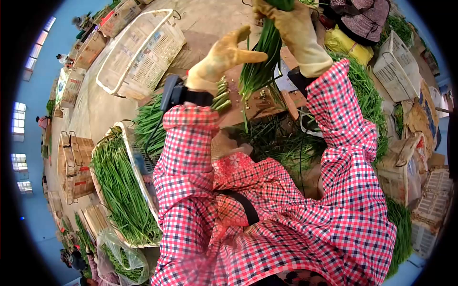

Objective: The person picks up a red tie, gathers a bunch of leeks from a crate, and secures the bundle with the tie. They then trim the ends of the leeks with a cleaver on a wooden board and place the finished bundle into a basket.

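Observation:
High in front of me, my right hand [296, 37], in a yellowed work glove, is closed around a bunch of chives [263, 59]. The long green leaves hang down from it, and part of the bunch goes out of the top of the view. Just to the left, my left hand [223, 56] wears a matching glove, its thumb and fingers spread, with nothing in it. Below the hands stands a brown work surface [234, 112] scattered with small pale bits. More chives [149, 125] lie beside my left sleeve, and loose green trimmings [286, 148] lie under the surface.
A long white plastic crate [151, 66] stands on the floor at the upper left. Nearer, another crate is filled with chives [121, 186]. On the right are heaped greens [367, 100], a white crate [397, 66], a yellow sack [347, 44] and a seated person [360, 21].

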The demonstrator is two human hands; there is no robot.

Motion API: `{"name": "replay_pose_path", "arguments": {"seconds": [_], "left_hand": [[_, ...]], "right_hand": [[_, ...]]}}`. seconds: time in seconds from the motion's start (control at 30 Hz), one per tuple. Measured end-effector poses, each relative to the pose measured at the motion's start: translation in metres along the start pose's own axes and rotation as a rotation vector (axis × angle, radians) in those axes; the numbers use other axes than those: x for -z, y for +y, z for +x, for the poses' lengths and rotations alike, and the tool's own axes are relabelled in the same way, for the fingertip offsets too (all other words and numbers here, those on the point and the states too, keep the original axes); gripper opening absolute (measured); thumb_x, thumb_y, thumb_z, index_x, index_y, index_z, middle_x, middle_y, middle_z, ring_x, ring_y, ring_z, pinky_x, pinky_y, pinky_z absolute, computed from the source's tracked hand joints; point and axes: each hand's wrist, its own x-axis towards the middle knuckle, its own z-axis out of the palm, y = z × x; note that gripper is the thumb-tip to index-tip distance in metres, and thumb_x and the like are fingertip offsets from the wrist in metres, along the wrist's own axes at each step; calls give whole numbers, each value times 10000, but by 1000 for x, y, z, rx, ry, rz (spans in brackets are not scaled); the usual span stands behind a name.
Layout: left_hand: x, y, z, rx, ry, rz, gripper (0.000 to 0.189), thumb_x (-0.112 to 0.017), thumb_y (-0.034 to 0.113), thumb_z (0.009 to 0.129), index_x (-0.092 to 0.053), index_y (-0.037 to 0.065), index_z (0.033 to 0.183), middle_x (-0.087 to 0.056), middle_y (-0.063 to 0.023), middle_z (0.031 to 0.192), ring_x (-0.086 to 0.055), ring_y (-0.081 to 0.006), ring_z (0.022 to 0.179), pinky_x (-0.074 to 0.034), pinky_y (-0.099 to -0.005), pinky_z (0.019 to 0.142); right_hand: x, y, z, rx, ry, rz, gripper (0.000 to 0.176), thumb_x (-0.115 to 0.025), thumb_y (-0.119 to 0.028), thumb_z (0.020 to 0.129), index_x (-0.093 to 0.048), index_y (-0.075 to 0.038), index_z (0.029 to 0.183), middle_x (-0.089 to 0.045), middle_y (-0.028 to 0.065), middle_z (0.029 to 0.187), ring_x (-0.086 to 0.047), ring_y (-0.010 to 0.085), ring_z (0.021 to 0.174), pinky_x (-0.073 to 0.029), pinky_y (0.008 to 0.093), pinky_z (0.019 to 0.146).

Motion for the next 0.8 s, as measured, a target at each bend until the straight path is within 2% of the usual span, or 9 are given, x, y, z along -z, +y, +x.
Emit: {"name": "replay_pose_path", "arguments": {"seconds": [0.03,0.1,0.27,0.57,0.6,0.63,0.7,0.77,0.8], "left_hand": [[5,1,-7,8,32,17,1028,-741,587,744,-349,-52,1447,-399,-252,1470,-379,-325,1384,-320,-434,1135],[3,-20,-16,-26,25,-147,1018,-722,573,768,-324,-67,1453,-393,-258,1471,-350,-329,1401,-310,-447,1139],[18,-27,-34,-111,64,-12,1008,-728,552,767,-321,-72,1446,-431,-250,1432,-387,-332,1356,-333,-442,1105],[-2,-36,-13,-134,317,439,1001,-804,521,713,-383,-76,1397,-558,-246,1299,-558,-302,1193,-448,-381,984],[-1,-36,-15,-133,345,426,1000,-812,518,707,-390,-77,1391,-573,-246,1285,-577,-299,1175,-460,-375,971],[0,-20,-18,-123,350,264,865,-742,419,788,-367,-51,1410,-538,-203,1321,-548,-285,1200,-439,-367,1007],[-3,-8,-8,-118,362,171,764,-734,380,807,-420,-43,1361,-554,-174,1245,-563,-268,1130,-456,-364,949],[3,3,-15,-124,390,-6,664,-725,341,826,-472,-34,1312,-570,-146,1169,-578,-251,1061,-472,-362,891],[6,9,-19,-133,409,-123,614,-721,321,835,-498,-30,1287,-578,-132,1131,-585,-243,1026,-481,-361,862]], "right_hand": [[13,20,-3,106,-123,539,402,-662,-267,902,-598,-62,1242,-668,191,1111,-632,180,989,-495,336,884],[-2,10,-18,-106,68,-1120,190,-633,-187,940,-685,-12,994,-713,44,866,-632,104,761,-519,260,648],[2,-12,-4,98,-82,-520,186,-620,-192,944,-680,-27,1004,-683,48,806,-599,122,724,-515,315,634],[-51,-16,-9,-288,115,-535,262,-716,-143,846,-693,-94,1102,-700,68,884,-629,175,752,-517,312,743],[-58,-12,-10,-246,118,-524,256,-713,-166,841,-698,-87,1084,-703,82,873,-639,193,758,-519,325,748],[-64,-13,-9,-142,117,-538,254,-710,-190,837,-703,-80,1066,-706,96,863,-648,211,764,-521,338,752],[-63,-26,-6,75,135,-596,264,-704,-236,827,-712,-66,1029,-711,124,841,-666,246,775,-524,364,762],[-75,-68,-14,-2,158,-995,351,-713,-356,801,-715,-73,1010,-705,170,833,-672,307,768,-528,393,750],[-61,-154,-44,520,41,-961,196,-703,-297,720,-721,-104,753,-659,125,693,-627,345,667,-501,435,653]]}}
